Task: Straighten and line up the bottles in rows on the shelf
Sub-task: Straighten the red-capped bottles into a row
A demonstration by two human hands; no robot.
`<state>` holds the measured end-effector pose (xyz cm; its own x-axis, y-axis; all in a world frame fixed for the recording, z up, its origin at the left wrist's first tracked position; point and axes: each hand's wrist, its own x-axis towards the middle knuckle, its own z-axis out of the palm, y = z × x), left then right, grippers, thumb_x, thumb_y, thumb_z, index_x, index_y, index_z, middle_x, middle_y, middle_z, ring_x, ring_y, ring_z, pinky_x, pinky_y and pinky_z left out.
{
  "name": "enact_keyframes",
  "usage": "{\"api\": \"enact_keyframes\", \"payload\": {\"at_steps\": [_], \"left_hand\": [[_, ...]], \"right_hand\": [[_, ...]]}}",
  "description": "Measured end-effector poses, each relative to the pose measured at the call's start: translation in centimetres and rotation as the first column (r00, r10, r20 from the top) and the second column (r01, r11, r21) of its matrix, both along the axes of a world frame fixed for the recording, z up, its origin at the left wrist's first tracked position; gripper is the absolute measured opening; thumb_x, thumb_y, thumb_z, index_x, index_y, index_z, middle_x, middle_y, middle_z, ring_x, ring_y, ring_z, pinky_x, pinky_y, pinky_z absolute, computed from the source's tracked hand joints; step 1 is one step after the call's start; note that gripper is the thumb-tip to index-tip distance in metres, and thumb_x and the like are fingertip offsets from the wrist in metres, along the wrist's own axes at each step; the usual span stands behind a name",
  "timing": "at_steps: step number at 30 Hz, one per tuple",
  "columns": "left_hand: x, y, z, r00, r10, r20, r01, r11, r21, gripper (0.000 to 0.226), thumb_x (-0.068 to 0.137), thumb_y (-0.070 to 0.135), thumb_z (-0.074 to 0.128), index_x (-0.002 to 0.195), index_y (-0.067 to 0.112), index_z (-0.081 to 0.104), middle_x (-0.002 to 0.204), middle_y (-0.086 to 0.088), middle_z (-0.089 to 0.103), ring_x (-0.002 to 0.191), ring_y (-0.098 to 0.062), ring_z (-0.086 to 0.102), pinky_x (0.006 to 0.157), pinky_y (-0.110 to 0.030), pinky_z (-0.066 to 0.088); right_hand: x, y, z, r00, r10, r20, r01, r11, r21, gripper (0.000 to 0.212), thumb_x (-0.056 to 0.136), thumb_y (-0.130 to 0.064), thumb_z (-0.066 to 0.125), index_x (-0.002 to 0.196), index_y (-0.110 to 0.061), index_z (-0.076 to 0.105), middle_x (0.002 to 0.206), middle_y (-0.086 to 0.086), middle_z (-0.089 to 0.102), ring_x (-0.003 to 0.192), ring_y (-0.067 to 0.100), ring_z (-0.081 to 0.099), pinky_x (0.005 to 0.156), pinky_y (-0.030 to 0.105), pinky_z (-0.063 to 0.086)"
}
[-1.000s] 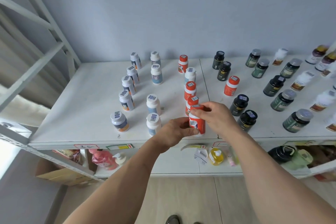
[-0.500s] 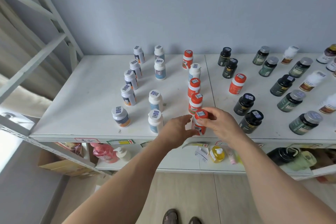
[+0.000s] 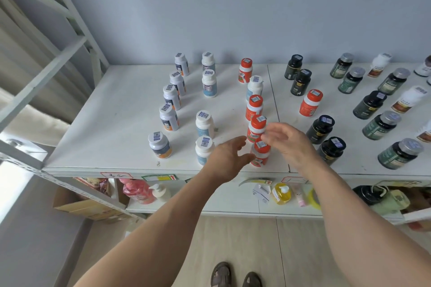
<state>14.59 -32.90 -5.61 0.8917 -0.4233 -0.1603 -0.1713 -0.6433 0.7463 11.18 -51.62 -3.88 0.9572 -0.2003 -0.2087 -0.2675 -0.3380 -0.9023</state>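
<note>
While both hands hover with fingers loosely spread, left hand (image 3: pixel 227 158) and right hand (image 3: pixel 288 141) flank the front orange-capped bottle (image 3: pixel 261 154) standing upright on the shelf (image 3: pixel 105 123), lower centre of frame.

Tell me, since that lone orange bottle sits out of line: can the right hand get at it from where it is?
Probably yes. The right hand is open and holds nothing, and the lone orange bottle stands just beyond it with bare shelf between; the black bottles stand off to the side.
</note>
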Motion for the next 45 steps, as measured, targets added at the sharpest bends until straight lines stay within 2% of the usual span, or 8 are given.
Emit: {"api": "enact_keyframes", "payload": {"at_steps": [3, 7, 13, 20, 26, 32, 38, 45], "left_hand": [[0.5, 0.0, 0.7, 1.0, 0.015, 0.004, -0.015, 0.999, -0.044, 0.059, 0.092, 0.041, 0.061, 0.144, 0.017, 0.044, 0.138, -0.003, 0.057, 0.124, -0.017, 0.055, 0.105, -0.031, 0.043], [2.1, -1.0, 1.7, 0.997, 0.07, -0.019, -0.072, 0.993, -0.091, 0.059, 0.093, 0.043, 0.058, 0.144, 0.016, 0.043, 0.14, -0.005, 0.055, 0.125, -0.021, 0.054, 0.105, -0.035, 0.045], [3.9, -2.5, 1.8, 0.988, 0.113, -0.105, -0.118, 0.992, -0.039, 0.061, 0.095, 0.042, 0.057, 0.147, 0.018, 0.039, 0.146, -0.002, 0.048, 0.13, -0.02, 0.049, 0.102, -0.03, 0.039], [5.9, -3.7, 1.6, 0.959, 0.136, -0.25, -0.148, 0.989, -0.029, 0.06, 0.091, 0.037, 0.065, 0.144, 0.019, 0.043, 0.142, 0.002, 0.052, 0.127, -0.018, 0.05, 0.106, -0.034, 0.041], [6.8, -4.3, 1.7, 0.949, 0.073, -0.306, -0.103, 0.991, -0.082, 0.034, 0.087, 0.027, 0.07, 0.12, 0.021, 0.066, 0.111, 0.002, 0.072, 0.104, -0.018, 0.065, 0.102, -0.042, 0.048], [7.7, -4.2, 2.4, 0.928, 0.018, -0.372, -0.086, 0.982, -0.167, 0.034, 0.087, 0.026, 0.07, 0.121, 0.019, 0.068, 0.112, -0.001, 0.071, 0.108, -0.021, 0.063, 0.102, -0.036, 0.047], [8.5, -3.9, 2.7, 0.901, -0.003, -0.433, -0.075, 0.984, -0.162, 0.036, 0.084, 0.029, 0.073, 0.119, 0.021, 0.069, 0.113, 0.0, 0.071, 0.11, -0.022, 0.063, 0.105, -0.042, 0.046], [8.8, -3.6, 2.8, 0.902, -0.017, -0.432, -0.055, 0.986, -0.154, 0.034, 0.088, 0.026, 0.07, 0.122, 0.02, 0.066, 0.116, -0.001, 0.069, 0.11, -0.02, 0.062, 0.106, -0.04, 0.045]], "right_hand": [[1.7, -0.2, 1.8, 0.998, -0.051, 0.025, 0.054, 0.989, -0.14, 0.05, 0.089, -0.042, 0.068, 0.134, -0.023, 0.056, 0.137, -0.003, 0.06, 0.127, 0.015, 0.054, 0.109, 0.044, 0.042], [4.2, -0.1, 2.7, 0.996, 0.031, -0.081, -0.053, 0.96, -0.276, 0.056, 0.091, -0.04, 0.068, 0.141, -0.025, 0.049, 0.146, -0.003, 0.051, 0.135, 0.02, 0.047, 0.109, 0.045, 0.04], [6.1, -0.3, 1.0, 0.966, 0.147, -0.212, -0.205, 0.938, -0.28, 0.066, 0.084, -0.045, 0.073, 0.143, -0.033, 0.045, 0.144, -0.006, 0.054, 0.132, 0.022, 0.051, 0.108, 0.048, 0.043], [7.6, -2.0, 1.6, 0.975, 0.178, -0.13, -0.205, 0.95, -0.237, 0.052, 0.086, -0.043, 0.071, 0.133, -0.027, 0.057, 0.128, -0.01, 0.062, 0.118, 0.014, 0.057, 0.104, 0.039, 0.045], [8.9, -3.1, 2.7, 0.976, 0.187, -0.117, -0.204, 0.965, -0.163, 0.043, 0.089, -0.044, 0.068, 0.127, -0.026, 0.062, 0.122, -0.005, 0.066, 0.11, 0.015, 0.062, 0.102, 0.043, 0.049], [9.5, -3.5, 3.2, 0.981, 0.149, -0.122, -0.166, 0.975, -0.149, 0.049, 0.086, -0.049, 0.069, 0.126, -0.021, 0.063, 0.117, -0.001, 0.068, 0.102, 0.016, 0.066, 0.095, 0.042, 0.055], [9.7, -3.0, 3.7, 0.98, 0.138, -0.14, -0.163, 0.968, -0.19, 0.051, 0.086, -0.052, 0.067, 0.124, -0.017, 0.065, 0.116, 0.001, 0.069, 0.099, 0.016, 0.068, 0.093, 0.039, 0.055], [9.7, -2.5, 4.1, 0.978, 0.144, -0.15, -0.172, 0.966, -0.191, 0.048, 0.089, -0.048, 0.066, 0.125, -0.017, 0.063, 0.12, 0.001, 0.068, 0.098, 0.015, 0.066, 0.073, 0.023, 0.05]]}}
